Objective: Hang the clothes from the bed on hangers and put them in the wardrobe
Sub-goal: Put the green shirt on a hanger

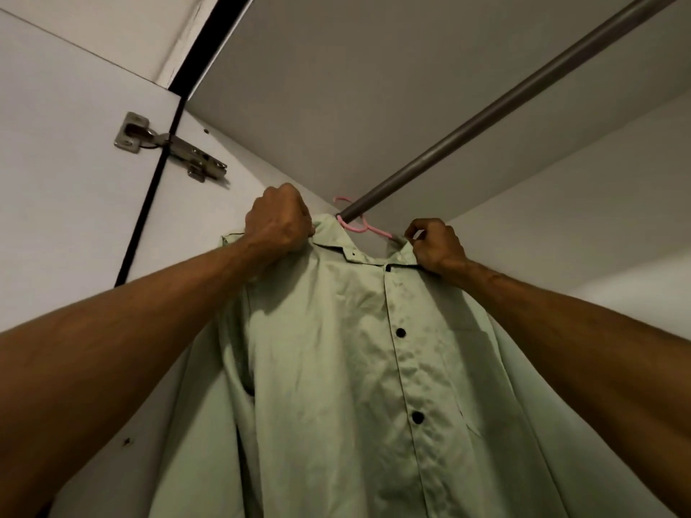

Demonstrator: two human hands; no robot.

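The pale green shirt [347,368] is held near its collar by both hands. The left hand [278,220] is closed in a fist on one shoulder of the shirt, and the cloth on the other side is pinched by the right hand [435,244]. Between the hands a pink hanger [361,226] is seen, hooked over the grey rail [486,115] just above them. A metal hinge [168,147] is fixed up and to the left of the left hand.

A silver metal hinge [168,145] sat at upper left, bridging a thin black seam [149,196] between two white panels (its cup plate on the left one, its arm on the right). Above it ran a broader black band [209,39]. A small dark mark [127,441] showed far lower on a white surface
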